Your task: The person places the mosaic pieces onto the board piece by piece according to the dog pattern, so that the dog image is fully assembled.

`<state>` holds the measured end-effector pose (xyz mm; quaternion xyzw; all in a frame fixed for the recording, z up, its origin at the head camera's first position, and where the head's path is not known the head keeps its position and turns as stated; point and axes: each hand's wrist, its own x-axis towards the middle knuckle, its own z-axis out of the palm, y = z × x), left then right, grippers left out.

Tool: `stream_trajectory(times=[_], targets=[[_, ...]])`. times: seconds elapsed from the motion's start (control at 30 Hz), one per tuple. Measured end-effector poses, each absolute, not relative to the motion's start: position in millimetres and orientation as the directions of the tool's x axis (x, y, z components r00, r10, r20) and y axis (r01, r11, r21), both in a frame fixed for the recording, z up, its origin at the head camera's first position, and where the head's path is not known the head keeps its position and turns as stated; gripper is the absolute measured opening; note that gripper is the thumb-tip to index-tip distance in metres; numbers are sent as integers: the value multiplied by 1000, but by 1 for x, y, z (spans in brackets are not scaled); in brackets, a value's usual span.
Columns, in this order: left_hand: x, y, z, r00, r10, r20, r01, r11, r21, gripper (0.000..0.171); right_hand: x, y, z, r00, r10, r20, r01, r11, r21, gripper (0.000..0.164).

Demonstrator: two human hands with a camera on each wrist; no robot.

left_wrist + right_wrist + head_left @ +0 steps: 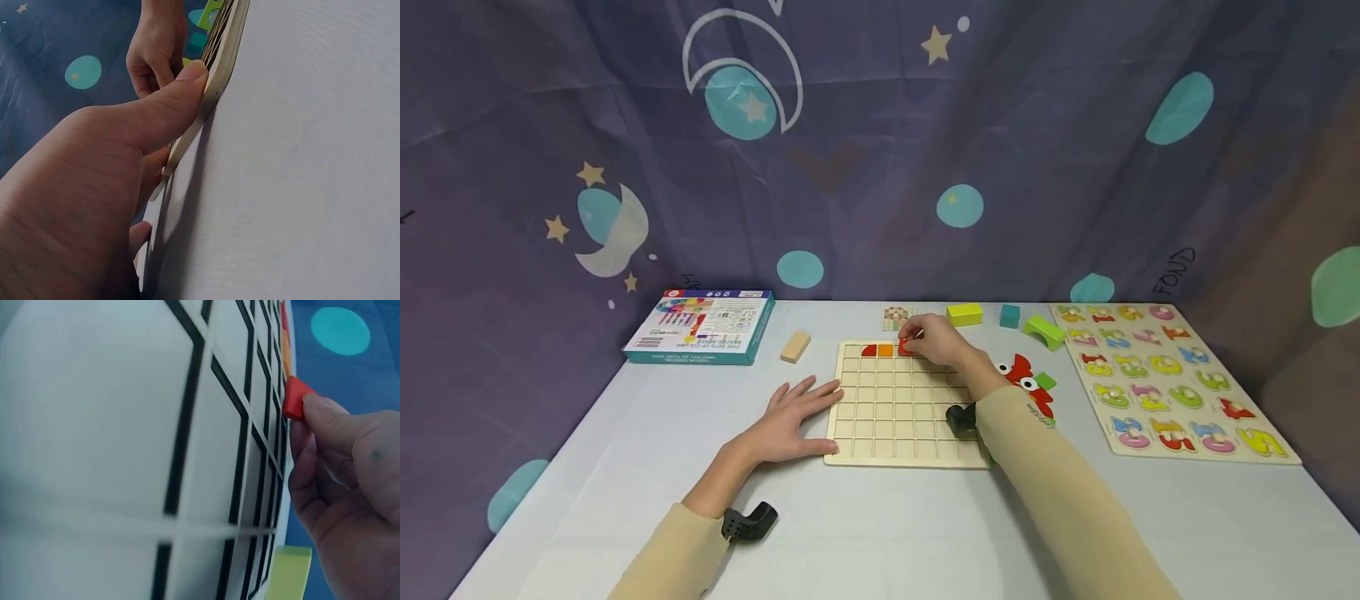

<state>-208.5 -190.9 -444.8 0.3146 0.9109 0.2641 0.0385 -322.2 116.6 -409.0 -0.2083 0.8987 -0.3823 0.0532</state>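
Note:
A wooden grid board (895,408) lies flat on the white table. In its far row sit a red quarter-round tile (869,351) and, beside it, an orange square tile (886,350). My right hand (936,340) pinches a red tile (295,398) between thumb and fingers, right at the far row just right of the orange one. At the board's left edge rests my left hand (790,421), fingers spread and fairly straight; its thumb (187,78) touches the rim in the left wrist view.
Behind the board lies a small pattern card (898,317). Yellow (964,314), teal (1010,316) and green arch (1045,332) blocks stand back right, near a red cartoon piece (1021,368). A number puzzle board (1172,383) lies right; a boxed set (700,329) and wooden block (795,347) left.

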Motion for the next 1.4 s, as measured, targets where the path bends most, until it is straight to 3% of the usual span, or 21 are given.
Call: stream_trajectory(times=[0.2,0.47,0.8,1.03,1.4], targets=[[-208,-190,-445,-804,588,83,540,666,514,85,-325,110,-412,-910,-411,50,-343,681,-647,6],[-209,-191,-446,-805,587,83,540,668,512,84,-327,105,-415,-909,-416,37,-351,712,-608,16],[-210,-191,-446,-801,593,86,549,669,501,85,-319,116,-409,-898,-438,47,-363,675,-643,20],[-208,-192,-444,-802,590,93,549,666,504,85,-305,145,-399,-906,-422,34,-329,652,-683,26],[-208,-191,-445,-799,591,107,555,657,510,85,-288,221,-398,-937,-349,13,-274,713,-645,30]])
